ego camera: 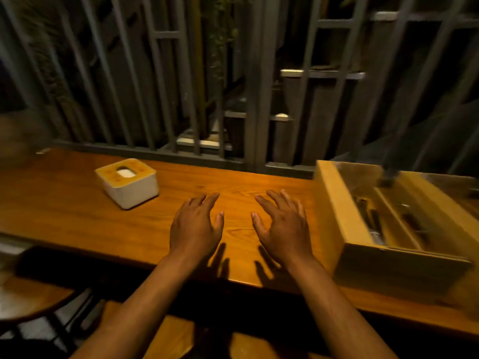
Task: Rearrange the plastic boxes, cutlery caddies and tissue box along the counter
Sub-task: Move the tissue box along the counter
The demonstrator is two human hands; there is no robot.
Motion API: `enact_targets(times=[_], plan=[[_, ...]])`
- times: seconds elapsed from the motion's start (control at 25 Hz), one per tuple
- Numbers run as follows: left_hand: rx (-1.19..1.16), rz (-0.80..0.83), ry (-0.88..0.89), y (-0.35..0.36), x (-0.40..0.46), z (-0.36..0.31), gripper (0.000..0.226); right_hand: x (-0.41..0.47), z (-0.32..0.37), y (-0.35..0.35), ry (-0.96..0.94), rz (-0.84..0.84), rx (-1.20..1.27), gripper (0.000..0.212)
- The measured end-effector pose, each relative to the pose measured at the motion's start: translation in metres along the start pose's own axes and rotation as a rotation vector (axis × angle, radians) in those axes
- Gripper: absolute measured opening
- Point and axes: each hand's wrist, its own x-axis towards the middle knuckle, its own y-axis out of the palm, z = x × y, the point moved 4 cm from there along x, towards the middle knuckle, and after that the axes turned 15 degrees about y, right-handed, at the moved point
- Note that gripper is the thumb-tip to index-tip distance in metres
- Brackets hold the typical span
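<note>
A square white tissue box (128, 185) with a yellow top and a tissue poking out sits on the wooden counter (64, 211), left of centre. A wooden cutlery caddy (344, 224) with dividers and dark-handled cutlery inside stands at the right, blurred. My left hand (195, 226) and my right hand (281, 225) hover side by side over the counter's middle, palms down, fingers spread, holding nothing. The right hand is a short way left of the caddy; the left hand is below and right of the tissue box.
A grey metal railing (166, 99) with vertical bars runs along the counter's far edge, dark outside behind it. Round wooden stools (26, 299) stand below the near edge at the lower left and centre. A blurred shape lies at the far left.
</note>
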Motion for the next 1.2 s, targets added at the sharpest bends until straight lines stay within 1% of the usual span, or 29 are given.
enact_targets(times=[0.2, 0.28, 0.44, 0.56, 0.64, 0.72, 0.84, 0.92, 1.04, 1.2], plan=[[0.047, -0.042, -0.156, -0.056, -0.016, 0.165, 0.048, 0.012, 0.124, 0.106, -0.095, 0.137, 0.026, 0.046], [0.075, -0.031, -0.2, -0.064, -0.01, 0.22, 0.051, 0.021, 0.158, 0.143, -0.083, 0.175, 0.028, 0.046], [0.127, 0.112, -0.222, -0.056, 0.026, 0.302, 0.061, 0.024, 0.199, 0.201, -0.005, 0.261, -0.001, 0.046], [0.144, 0.254, -0.206, -0.035, 0.054, 0.333, 0.066, 0.024, 0.205, 0.218, 0.064, 0.281, -0.014, 0.047], [0.148, 0.297, -0.194, -0.019, 0.054, 0.336, 0.065, 0.025, 0.198, 0.218, 0.081, 0.263, -0.035, 0.047], [0.147, 0.277, -0.188, -0.007, 0.046, 0.331, 0.064, 0.026, 0.186, 0.214, 0.106, 0.234, -0.051, 0.048], [0.161, 0.261, -0.121, -0.002, 0.033, 0.312, 0.065, 0.025, 0.171, 0.207, 0.183, 0.191, -0.028, 0.048], [0.123, 0.273, -0.054, -0.004, 0.026, 0.293, 0.066, 0.022, 0.166, 0.202, 0.22, 0.175, 0.004, 0.05], [0.065, 0.311, 0.046, -0.006, 0.011, 0.254, 0.067, 0.018, 0.157, 0.188, 0.241, 0.136, 0.072, 0.059], [-0.012, 0.351, 0.14, 0.002, -0.005, 0.194, 0.068, 0.003, 0.125, 0.16, 0.25, 0.114, 0.151, 0.075]])
